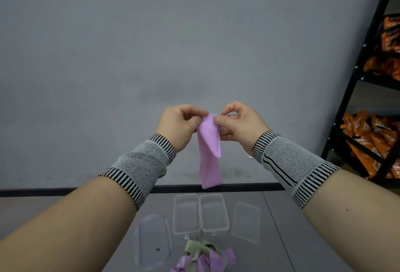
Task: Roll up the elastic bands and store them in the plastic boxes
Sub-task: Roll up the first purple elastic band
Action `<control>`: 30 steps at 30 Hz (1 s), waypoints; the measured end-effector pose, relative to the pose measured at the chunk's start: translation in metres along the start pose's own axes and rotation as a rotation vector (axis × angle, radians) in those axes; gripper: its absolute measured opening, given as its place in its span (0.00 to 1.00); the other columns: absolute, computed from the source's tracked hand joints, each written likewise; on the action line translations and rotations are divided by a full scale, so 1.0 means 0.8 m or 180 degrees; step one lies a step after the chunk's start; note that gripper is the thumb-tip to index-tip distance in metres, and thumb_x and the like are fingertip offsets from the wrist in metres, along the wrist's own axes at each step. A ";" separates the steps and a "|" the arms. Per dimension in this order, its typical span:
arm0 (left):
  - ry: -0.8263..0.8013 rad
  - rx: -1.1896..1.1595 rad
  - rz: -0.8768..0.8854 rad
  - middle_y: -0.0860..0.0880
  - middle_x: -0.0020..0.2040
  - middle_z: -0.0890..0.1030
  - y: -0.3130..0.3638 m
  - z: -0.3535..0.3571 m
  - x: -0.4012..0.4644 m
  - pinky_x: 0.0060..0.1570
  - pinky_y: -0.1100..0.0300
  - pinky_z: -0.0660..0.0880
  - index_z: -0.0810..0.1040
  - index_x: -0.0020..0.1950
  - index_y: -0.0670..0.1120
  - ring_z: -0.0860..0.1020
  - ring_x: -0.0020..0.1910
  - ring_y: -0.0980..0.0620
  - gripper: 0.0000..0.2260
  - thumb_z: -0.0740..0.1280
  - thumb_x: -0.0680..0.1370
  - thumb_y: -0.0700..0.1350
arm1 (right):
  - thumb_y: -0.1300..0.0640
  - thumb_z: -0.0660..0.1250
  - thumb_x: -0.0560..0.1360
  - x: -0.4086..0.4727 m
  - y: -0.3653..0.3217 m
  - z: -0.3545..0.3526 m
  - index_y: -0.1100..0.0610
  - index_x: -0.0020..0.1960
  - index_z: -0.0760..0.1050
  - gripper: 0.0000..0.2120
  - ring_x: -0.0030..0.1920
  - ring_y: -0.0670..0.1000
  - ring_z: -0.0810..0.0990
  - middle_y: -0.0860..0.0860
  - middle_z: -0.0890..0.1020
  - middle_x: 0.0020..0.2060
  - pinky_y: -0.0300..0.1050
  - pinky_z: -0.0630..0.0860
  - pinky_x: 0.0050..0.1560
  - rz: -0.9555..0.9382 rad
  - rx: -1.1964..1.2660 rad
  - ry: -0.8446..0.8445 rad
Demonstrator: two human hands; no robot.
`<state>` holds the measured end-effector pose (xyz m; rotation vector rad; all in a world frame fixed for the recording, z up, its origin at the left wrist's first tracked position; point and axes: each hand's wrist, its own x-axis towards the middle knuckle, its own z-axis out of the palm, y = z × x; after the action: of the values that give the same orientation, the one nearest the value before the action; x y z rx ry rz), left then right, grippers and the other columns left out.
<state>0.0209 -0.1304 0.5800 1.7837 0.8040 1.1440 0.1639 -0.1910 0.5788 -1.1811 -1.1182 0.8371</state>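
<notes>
Both hands are raised, the left hand and right hand pinching the top of a purple band, barely rolled. Below them, both plastic boxes sit empty; a heap of bands waits.

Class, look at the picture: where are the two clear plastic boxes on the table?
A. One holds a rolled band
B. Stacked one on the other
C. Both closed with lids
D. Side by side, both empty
D: the two plastic boxes stand side by side, open and empty.
</notes>
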 end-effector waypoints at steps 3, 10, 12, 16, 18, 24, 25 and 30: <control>0.0354 -0.0165 -0.0126 0.50 0.38 0.81 -0.005 0.000 0.004 0.46 0.58 0.78 0.82 0.44 0.45 0.78 0.37 0.54 0.10 0.63 0.76 0.33 | 0.67 0.66 0.74 -0.004 -0.001 0.001 0.57 0.39 0.69 0.10 0.25 0.49 0.75 0.55 0.78 0.29 0.43 0.77 0.33 0.0114 0.0001 -0.0148; 0.0507 0.0603 0.0077 0.51 0.44 0.81 -0.012 0.001 0.003 0.44 0.65 0.74 0.80 0.57 0.47 0.77 0.37 0.56 0.11 0.64 0.77 0.38 | 0.71 0.69 0.71 -0.002 0.000 -0.008 0.56 0.41 0.74 0.11 0.33 0.48 0.76 0.50 0.78 0.32 0.43 0.74 0.39 0.0072 -0.0189 -0.0357; 0.0516 0.0752 0.0044 0.50 0.47 0.81 -0.014 0.002 0.003 0.47 0.64 0.73 0.80 0.59 0.47 0.77 0.41 0.55 0.12 0.64 0.77 0.39 | 0.71 0.69 0.70 -0.004 0.004 -0.008 0.56 0.43 0.74 0.11 0.35 0.48 0.76 0.50 0.76 0.34 0.43 0.74 0.40 0.0138 -0.0278 -0.0427; 0.0542 0.0838 -0.0089 0.47 0.50 0.82 -0.020 0.002 0.002 0.53 0.57 0.76 0.78 0.61 0.48 0.80 0.46 0.50 0.14 0.64 0.77 0.40 | 0.74 0.68 0.69 -0.009 0.010 -0.011 0.59 0.44 0.75 0.12 0.29 0.47 0.72 0.51 0.74 0.30 0.40 0.71 0.35 0.0107 -0.0347 -0.0553; 0.0567 0.0787 -0.0183 0.47 0.49 0.82 -0.021 -0.001 0.003 0.50 0.59 0.77 0.78 0.62 0.47 0.80 0.45 0.52 0.14 0.65 0.77 0.41 | 0.74 0.69 0.69 -0.011 0.010 -0.009 0.59 0.40 0.75 0.11 0.26 0.46 0.71 0.51 0.74 0.28 0.37 0.71 0.32 0.0008 -0.0524 -0.0411; 0.0422 0.0602 -0.0211 0.50 0.40 0.83 -0.023 0.003 -0.001 0.43 0.62 0.77 0.78 0.62 0.49 0.81 0.40 0.59 0.13 0.64 0.78 0.45 | 0.64 0.69 0.70 0.010 0.021 -0.006 0.51 0.34 0.73 0.11 0.34 0.51 0.79 0.50 0.79 0.32 0.48 0.80 0.44 -0.0742 -0.0961 0.1747; 0.0397 0.0612 -0.0201 0.50 0.41 0.83 -0.023 0.006 -0.001 0.46 0.61 0.77 0.78 0.62 0.50 0.81 0.42 0.57 0.13 0.63 0.78 0.45 | 0.63 0.69 0.70 0.009 0.022 -0.005 0.51 0.34 0.72 0.10 0.35 0.50 0.78 0.50 0.79 0.34 0.43 0.76 0.44 -0.0958 -0.1368 0.1893; 0.0367 0.0153 -0.0277 0.50 0.43 0.82 -0.030 0.012 0.001 0.53 0.61 0.75 0.74 0.66 0.48 0.81 0.48 0.56 0.15 0.61 0.79 0.42 | 0.63 0.68 0.70 0.002 0.038 -0.001 0.52 0.42 0.73 0.07 0.34 0.46 0.71 0.48 0.74 0.36 0.34 0.64 0.37 -0.1466 -0.2181 0.1586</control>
<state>0.0284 -0.1224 0.5564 1.7166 0.9753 1.1874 0.1669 -0.1834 0.5492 -1.4890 -1.2112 -0.2253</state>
